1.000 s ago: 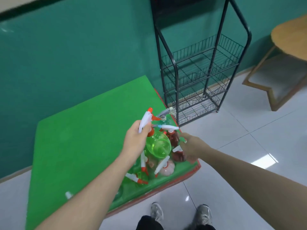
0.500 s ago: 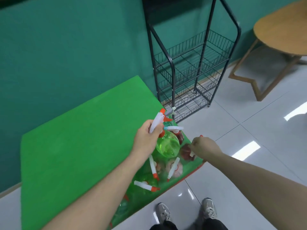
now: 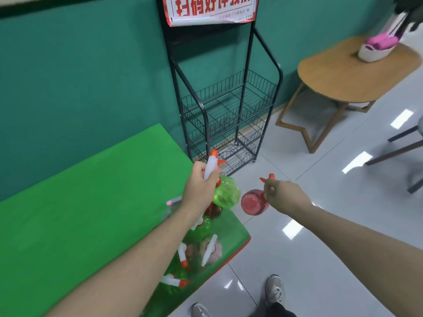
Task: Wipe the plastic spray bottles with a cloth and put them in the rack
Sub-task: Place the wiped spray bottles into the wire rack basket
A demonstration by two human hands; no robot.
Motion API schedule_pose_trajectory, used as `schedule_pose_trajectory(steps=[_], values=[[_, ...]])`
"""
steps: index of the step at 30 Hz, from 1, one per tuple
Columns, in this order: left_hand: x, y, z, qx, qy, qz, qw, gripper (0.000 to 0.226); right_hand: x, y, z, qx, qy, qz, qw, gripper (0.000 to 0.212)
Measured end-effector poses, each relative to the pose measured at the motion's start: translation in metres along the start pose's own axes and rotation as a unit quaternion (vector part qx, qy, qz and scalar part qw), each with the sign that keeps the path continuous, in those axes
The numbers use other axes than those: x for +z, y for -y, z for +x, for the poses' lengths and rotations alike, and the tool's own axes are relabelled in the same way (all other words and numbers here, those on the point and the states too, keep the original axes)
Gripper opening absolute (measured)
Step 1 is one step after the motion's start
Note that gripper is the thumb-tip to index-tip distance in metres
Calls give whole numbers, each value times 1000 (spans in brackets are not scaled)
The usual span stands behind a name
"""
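Head view: both hands hold bottles, lifted off the green table (image 3: pixel 80 213).
Left hand (image 3: pixel 199 188): grips green bottle (image 3: pixel 226 195) by its trigger head, body hanging down.
Right hand (image 3: pixel 286 196): grips red bottle (image 3: pixel 254 202) likewise.
Rack (image 3: pixel 229 115): ahead, beyond both hands; left-hand bottle nearer it.
Cloth: not seen.

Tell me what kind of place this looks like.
Probably a small shop or showroom corner: a black wire display rack with a printed sign on top, a wooden table, and a glossy tiled floor.

left hand (image 3: pixel 198 188): fingers curled, gripping | right hand (image 3: pixel 283 196): fingers curled, gripping
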State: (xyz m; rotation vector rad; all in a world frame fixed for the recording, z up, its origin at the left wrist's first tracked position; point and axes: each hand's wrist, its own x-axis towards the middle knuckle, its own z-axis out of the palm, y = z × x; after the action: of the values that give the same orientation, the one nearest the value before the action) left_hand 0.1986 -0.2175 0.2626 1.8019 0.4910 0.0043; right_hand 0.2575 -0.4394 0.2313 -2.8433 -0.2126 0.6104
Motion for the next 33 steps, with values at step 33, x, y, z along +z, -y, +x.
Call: schedule_pose_trajectory(steps=[33], values=[[154,-141,306,-21,-230,-1,973,30,-255,-45,331,-229,-55,125,964,26]])
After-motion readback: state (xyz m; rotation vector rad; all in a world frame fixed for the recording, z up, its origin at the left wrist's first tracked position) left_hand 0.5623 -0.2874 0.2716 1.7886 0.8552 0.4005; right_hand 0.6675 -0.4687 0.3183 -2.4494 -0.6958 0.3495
